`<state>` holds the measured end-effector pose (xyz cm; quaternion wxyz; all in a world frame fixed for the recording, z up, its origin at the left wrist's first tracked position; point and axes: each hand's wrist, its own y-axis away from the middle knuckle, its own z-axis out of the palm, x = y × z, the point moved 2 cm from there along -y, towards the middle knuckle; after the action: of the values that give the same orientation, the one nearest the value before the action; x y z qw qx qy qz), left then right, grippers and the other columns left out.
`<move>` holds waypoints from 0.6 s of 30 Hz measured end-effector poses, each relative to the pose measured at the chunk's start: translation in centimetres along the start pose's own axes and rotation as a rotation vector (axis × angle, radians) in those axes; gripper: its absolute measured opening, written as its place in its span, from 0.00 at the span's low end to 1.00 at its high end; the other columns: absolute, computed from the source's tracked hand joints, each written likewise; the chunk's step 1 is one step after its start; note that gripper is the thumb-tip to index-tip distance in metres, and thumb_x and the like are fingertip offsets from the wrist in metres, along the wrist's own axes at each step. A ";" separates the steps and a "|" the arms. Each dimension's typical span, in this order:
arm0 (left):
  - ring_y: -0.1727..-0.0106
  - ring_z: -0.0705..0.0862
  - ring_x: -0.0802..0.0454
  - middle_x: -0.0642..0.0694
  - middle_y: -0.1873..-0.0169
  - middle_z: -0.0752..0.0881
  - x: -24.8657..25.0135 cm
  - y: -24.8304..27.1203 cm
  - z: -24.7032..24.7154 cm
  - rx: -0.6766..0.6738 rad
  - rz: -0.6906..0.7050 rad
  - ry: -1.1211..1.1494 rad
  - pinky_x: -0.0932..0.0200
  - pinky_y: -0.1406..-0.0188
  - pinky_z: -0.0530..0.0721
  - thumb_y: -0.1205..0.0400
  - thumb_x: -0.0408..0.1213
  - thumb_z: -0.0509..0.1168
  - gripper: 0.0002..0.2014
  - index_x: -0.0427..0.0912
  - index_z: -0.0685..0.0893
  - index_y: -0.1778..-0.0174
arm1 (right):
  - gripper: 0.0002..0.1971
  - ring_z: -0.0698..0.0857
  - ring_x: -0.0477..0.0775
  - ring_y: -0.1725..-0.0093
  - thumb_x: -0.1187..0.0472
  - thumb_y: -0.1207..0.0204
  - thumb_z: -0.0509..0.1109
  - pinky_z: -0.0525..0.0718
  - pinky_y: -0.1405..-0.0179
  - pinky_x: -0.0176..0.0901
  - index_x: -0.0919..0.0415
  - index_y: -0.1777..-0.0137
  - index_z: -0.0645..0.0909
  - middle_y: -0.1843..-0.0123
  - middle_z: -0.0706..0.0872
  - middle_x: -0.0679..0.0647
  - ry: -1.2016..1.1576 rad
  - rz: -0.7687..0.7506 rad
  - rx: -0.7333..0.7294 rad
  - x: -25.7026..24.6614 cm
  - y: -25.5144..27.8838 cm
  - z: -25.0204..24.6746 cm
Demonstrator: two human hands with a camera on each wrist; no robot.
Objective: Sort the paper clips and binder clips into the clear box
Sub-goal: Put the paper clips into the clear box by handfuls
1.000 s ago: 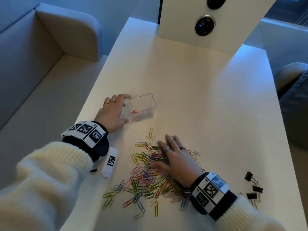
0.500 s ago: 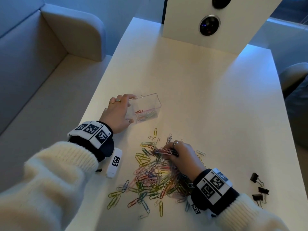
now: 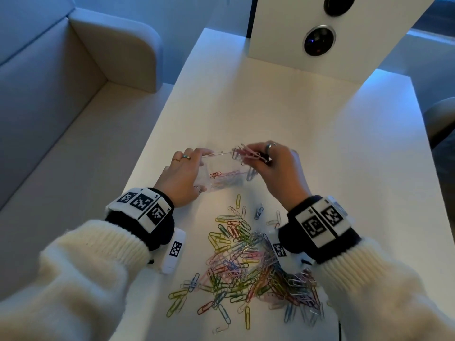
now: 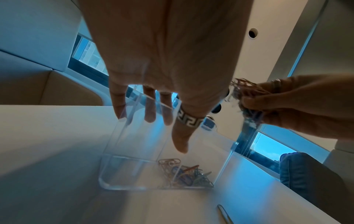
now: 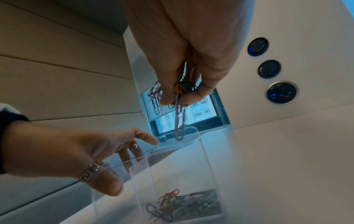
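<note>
Right hand (image 3: pixel 273 166) has come up off the pile and is now over the clear box (image 3: pixel 221 173), fingers and thumb clamped on a bunch of paper clips (image 3: pixel 246 155). A second ago it was flat on the loose pile (image 3: pixel 248 271); half a second ago it was closing on a grab. So: one pick done, drop not yet made.

Right wrist view: the bunch is pinched at the fingertips, one long pink clip (image 5: pixel 179 121) dangling below toward the box's open top. Looks roughly over the box's right end, but I can't tell whether it's fully inside the rim line.

Left hand (image 3: pixel 183 175) grips the box's left end, fingers hooked over the rim, thumb on the near wall. Same hold as before. Box sits near the table's left edge (image 3: pixel 152 143), about midway along it.

Box contents: a small layer of clips (image 4: pixel 184 172) on the floor, bunched to the right end. Most of the stock is on the table, spread near the front edge between the two wrists.

Binder clips are out of frame now; earlier they sat untouched near the front-right corner.

Read: early in the task. Next is opening the fingers over the box. Risk is tangled clips hanging on the rim or spilling outside the right wall.
</note>
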<state>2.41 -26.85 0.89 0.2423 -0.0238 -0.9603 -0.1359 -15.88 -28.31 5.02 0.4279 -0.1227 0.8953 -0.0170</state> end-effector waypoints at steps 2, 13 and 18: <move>0.34 0.65 0.49 0.48 0.36 0.72 0.0 0.0 0.0 0.000 0.000 -0.006 0.46 0.38 0.72 0.26 0.35 0.70 0.36 0.53 0.59 0.25 | 0.10 0.79 0.36 0.63 0.65 0.28 0.72 0.72 0.58 0.13 0.63 0.47 0.86 0.59 0.84 0.47 -0.022 -0.047 0.041 -0.2 -1.3 1.2; 0.32 0.64 0.47 0.47 0.34 0.70 -0.1 -0.1 0.0 -0.009 0.007 -0.036 0.46 0.40 0.73 0.24 0.36 0.69 0.36 0.55 0.57 0.25 | 0.09 0.84 0.59 0.52 0.66 0.27 0.70 0.81 0.51 0.45 0.64 0.48 0.86 0.52 0.88 0.58 0.225 -0.272 -0.026 2.4 -0.7 5.0; 0.32 0.64 0.47 0.47 0.34 0.70 -0.1 -0.1 0.0 -0.012 0.006 -0.035 0.46 0.39 0.73 0.24 0.35 0.68 0.36 0.55 0.57 0.25 | 0.12 0.87 0.56 0.52 0.60 0.25 0.68 0.85 0.49 0.47 0.59 0.42 0.84 0.46 0.88 0.56 0.260 -0.283 -0.196 1.4 -1.2 4.5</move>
<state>2.50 -26.98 0.81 0.2259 -0.0306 -0.9635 -0.1404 -13.05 -29.48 1.24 0.2884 -0.2849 0.9141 -0.0057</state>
